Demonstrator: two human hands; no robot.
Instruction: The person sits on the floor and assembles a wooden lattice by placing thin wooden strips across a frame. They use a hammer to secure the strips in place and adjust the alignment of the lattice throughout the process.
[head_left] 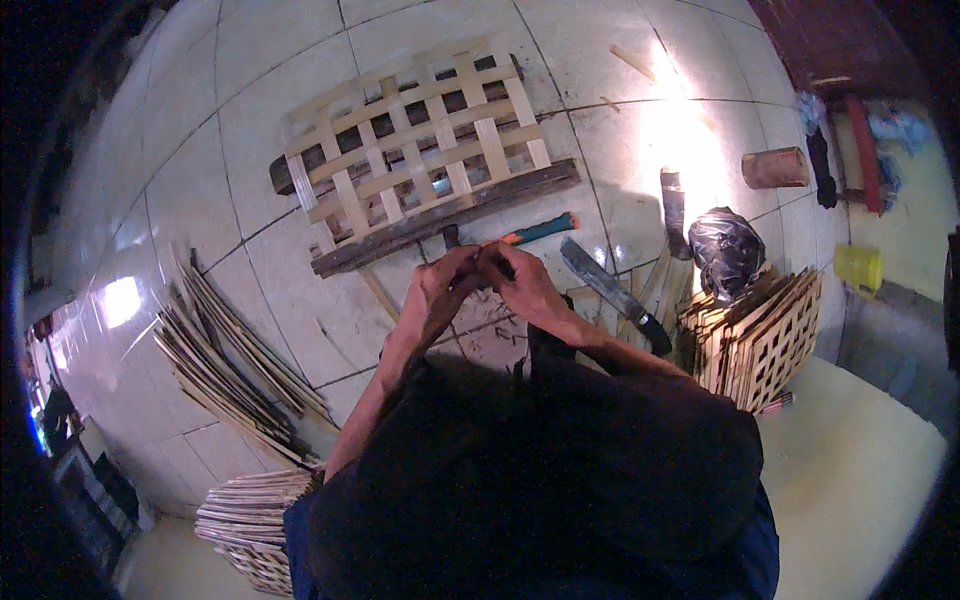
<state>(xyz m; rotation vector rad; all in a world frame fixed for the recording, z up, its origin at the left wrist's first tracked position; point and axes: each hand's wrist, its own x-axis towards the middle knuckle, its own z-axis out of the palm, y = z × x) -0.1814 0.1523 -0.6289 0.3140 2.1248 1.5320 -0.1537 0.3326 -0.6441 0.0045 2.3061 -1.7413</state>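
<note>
While left hand (442, 282) and right hand (525, 288) meet, state of each grip cannot be told; teal-handled tool (546, 230) at two o'clock, woven lattice panel (412, 143) at eleven.

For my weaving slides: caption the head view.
Bare left hand and right hand close together before a pale rectangular woven lattice over white floor tiles.

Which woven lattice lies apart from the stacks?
The pale lattice alongside the long dark wooden bar, spread out singly; the others are grouped in the right stack and the lower-left stack.
</note>
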